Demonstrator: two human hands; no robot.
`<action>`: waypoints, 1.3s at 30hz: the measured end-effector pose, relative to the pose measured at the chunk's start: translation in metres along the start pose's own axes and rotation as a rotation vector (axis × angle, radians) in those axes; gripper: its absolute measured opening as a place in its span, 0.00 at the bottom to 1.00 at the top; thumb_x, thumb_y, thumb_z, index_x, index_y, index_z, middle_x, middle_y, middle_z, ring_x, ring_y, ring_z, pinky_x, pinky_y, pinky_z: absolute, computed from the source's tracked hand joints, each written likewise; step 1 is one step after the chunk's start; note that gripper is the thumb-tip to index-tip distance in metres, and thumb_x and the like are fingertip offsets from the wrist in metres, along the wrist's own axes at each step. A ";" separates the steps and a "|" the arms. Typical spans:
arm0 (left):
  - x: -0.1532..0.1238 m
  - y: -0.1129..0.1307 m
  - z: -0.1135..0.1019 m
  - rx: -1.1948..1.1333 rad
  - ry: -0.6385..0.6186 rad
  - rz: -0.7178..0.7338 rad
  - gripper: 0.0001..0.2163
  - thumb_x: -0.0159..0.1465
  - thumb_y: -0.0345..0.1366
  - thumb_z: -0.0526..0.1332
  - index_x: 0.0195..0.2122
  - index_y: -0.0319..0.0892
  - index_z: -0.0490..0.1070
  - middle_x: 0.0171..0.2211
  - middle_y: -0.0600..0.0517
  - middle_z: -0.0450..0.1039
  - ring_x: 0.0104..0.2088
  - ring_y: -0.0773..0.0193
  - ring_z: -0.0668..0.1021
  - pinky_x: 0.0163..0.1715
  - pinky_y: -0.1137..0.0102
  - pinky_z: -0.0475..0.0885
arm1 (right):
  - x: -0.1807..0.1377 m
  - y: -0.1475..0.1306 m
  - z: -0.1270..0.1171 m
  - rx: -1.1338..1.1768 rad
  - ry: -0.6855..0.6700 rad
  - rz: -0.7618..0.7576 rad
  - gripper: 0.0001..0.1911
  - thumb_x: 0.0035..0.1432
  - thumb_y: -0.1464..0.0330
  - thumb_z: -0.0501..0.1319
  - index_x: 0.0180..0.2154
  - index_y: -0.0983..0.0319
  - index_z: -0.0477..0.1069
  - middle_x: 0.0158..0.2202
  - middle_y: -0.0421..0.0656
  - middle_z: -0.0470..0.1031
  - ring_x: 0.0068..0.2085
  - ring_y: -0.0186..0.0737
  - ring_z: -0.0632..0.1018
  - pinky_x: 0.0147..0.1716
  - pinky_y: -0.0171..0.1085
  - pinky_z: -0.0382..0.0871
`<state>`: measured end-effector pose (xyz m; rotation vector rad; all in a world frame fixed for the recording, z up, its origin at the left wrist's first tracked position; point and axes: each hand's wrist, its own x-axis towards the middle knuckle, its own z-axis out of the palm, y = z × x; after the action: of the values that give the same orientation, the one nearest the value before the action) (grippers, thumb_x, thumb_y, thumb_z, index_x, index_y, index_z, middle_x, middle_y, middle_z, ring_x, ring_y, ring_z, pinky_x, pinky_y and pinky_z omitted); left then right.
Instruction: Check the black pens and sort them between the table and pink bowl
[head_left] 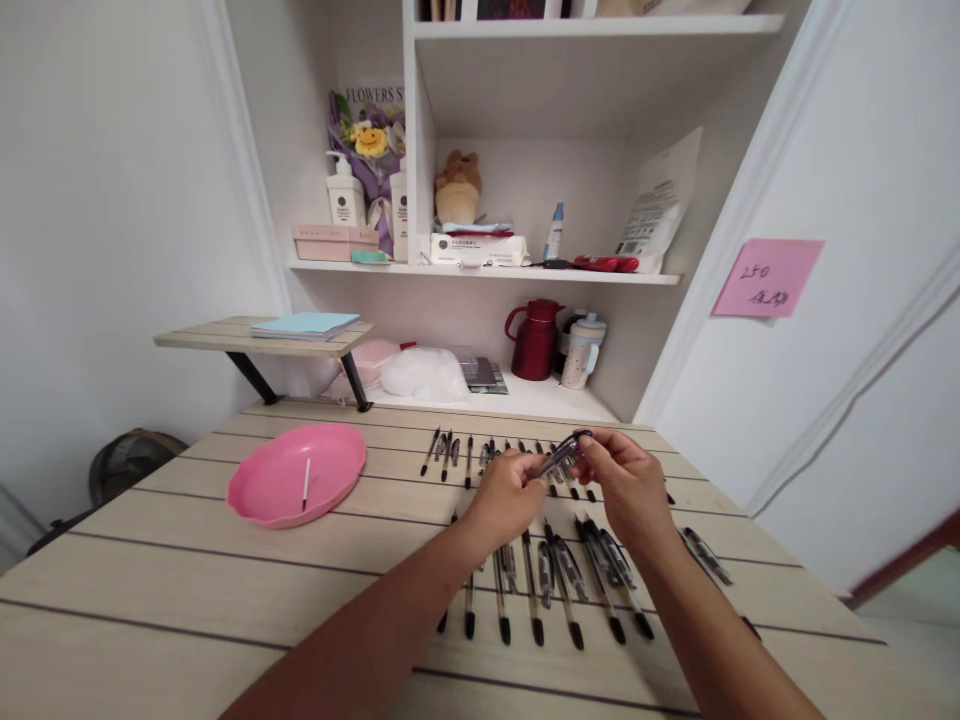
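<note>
My left hand [504, 500] and my right hand [628, 485] meet above the table, both closed on one dark pen [559, 457]. The left fingers grip its lower end, while the right thumb and fingers pinch the upper end. Beneath them, black-tipped pens [535, 595] lie side by side in a front row, with loose clear-and-black pen caps [545, 573] among them. Behind is a second row of pens [469, 462], partly covered by my hands. To the left, a pink scalloped tray [255, 485] holds a thin white stick with a dark tip [306, 484], perhaps a refill.
A small raised shelf [217, 335] with blue paper [306, 325] stands at the back left of the slatted table [187, 610]. Behind the table, a cubby holds a red jug [535, 340], a pale cup [583, 352] and a white plastic bag [424, 374].
</note>
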<state>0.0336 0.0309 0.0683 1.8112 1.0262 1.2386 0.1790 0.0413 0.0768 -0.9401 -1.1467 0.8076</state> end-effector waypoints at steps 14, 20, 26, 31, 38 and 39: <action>-0.003 0.009 -0.011 -0.090 -0.192 -0.073 0.15 0.56 0.37 0.52 0.39 0.39 0.74 0.22 0.54 0.68 0.17 0.73 0.62 0.19 0.76 0.57 | 0.000 -0.009 -0.012 -0.039 -0.233 -0.080 0.11 0.53 0.61 0.57 0.36 0.60 0.65 0.21 0.37 0.69 0.22 0.33 0.70 0.23 0.34 0.64; -0.004 0.013 -0.009 0.051 -0.110 0.091 0.13 0.57 0.33 0.50 0.30 0.39 0.75 0.22 0.53 0.68 0.26 0.68 0.68 0.28 0.75 0.62 | -0.005 -0.006 -0.005 -0.076 -0.188 -0.116 0.09 0.54 0.62 0.55 0.36 0.60 0.65 0.20 0.36 0.68 0.22 0.32 0.69 0.23 0.33 0.62; -0.005 0.018 -0.011 0.207 -0.112 0.175 0.13 0.57 0.30 0.50 0.34 0.40 0.74 0.24 0.54 0.68 0.28 0.67 0.69 0.30 0.75 0.63 | -0.006 -0.001 -0.001 -0.012 -0.183 -0.095 0.11 0.54 0.61 0.55 0.37 0.60 0.64 0.19 0.36 0.67 0.21 0.32 0.69 0.22 0.33 0.64; 0.000 0.010 -0.015 0.279 -0.009 0.052 0.13 0.56 0.35 0.53 0.38 0.43 0.75 0.29 0.53 0.70 0.30 0.67 0.71 0.32 0.74 0.65 | -0.002 -0.005 -0.003 0.006 -0.182 0.014 0.25 0.54 0.56 0.54 0.50 0.60 0.59 0.25 0.40 0.71 0.23 0.35 0.72 0.21 0.35 0.66; -0.002 -0.012 -0.111 0.658 0.206 -0.305 0.11 0.52 0.39 0.57 0.33 0.45 0.75 0.26 0.54 0.73 0.27 0.67 0.72 0.26 0.75 0.61 | -0.006 -0.021 -0.052 -0.420 -0.090 0.049 0.22 0.51 0.51 0.53 0.40 0.60 0.70 0.31 0.47 0.73 0.26 0.38 0.74 0.28 0.40 0.70; -0.008 -0.015 -0.132 0.708 0.250 -0.356 0.10 0.52 0.38 0.57 0.32 0.44 0.75 0.27 0.54 0.73 0.29 0.66 0.72 0.26 0.75 0.61 | -0.008 -0.020 -0.066 -0.501 -0.091 0.085 0.21 0.51 0.51 0.53 0.40 0.57 0.71 0.32 0.48 0.74 0.28 0.41 0.75 0.30 0.41 0.70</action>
<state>-0.0967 0.0451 0.0912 1.8591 2.0244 0.9539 0.2421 0.0133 0.0832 -1.3826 -1.4302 0.6446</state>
